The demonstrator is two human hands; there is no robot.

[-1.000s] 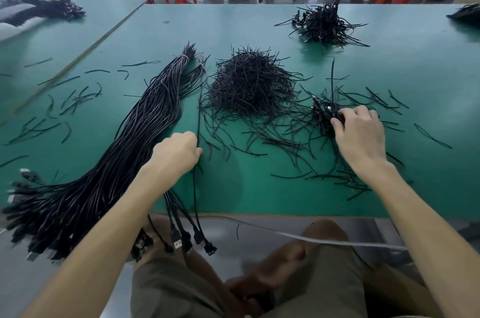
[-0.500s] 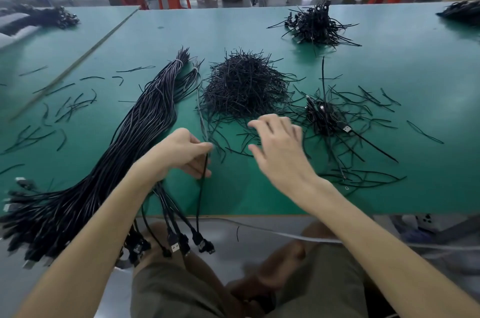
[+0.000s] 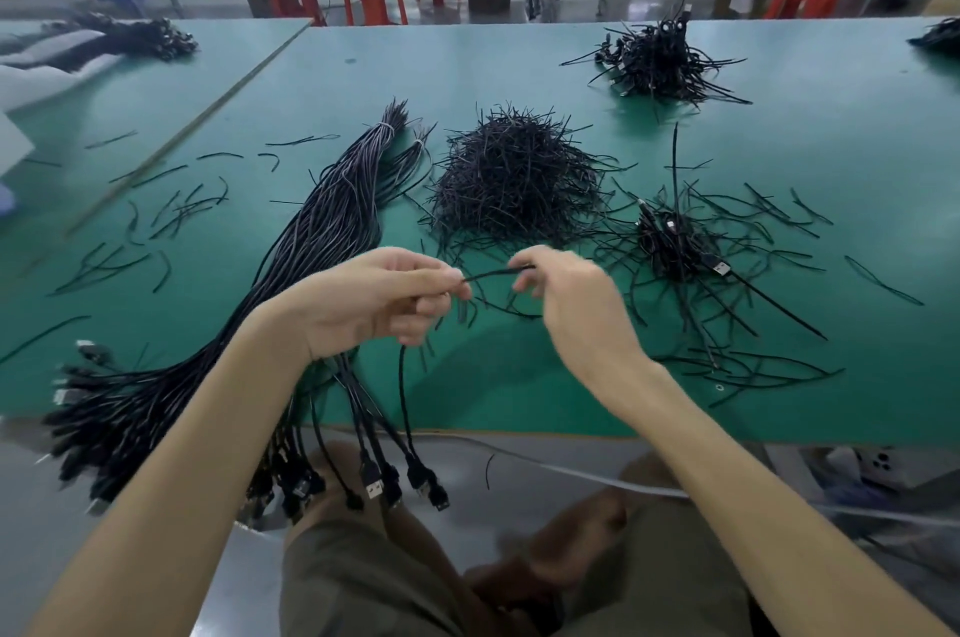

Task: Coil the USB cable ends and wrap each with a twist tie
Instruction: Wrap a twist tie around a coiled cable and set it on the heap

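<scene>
Black cable (image 3: 493, 272) in fingertip pinches, left hand (image 3: 374, 303) and right hand (image 3: 569, 309).

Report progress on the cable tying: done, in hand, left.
Done: a small heap of coiled cables lies right of the twist tie pile, and a bigger heap sits farther back. In hand: the left hand and right hand pinch one black cable between them, not yet coiled. Left: the long bundle of straight USB cables on the left.
</scene>
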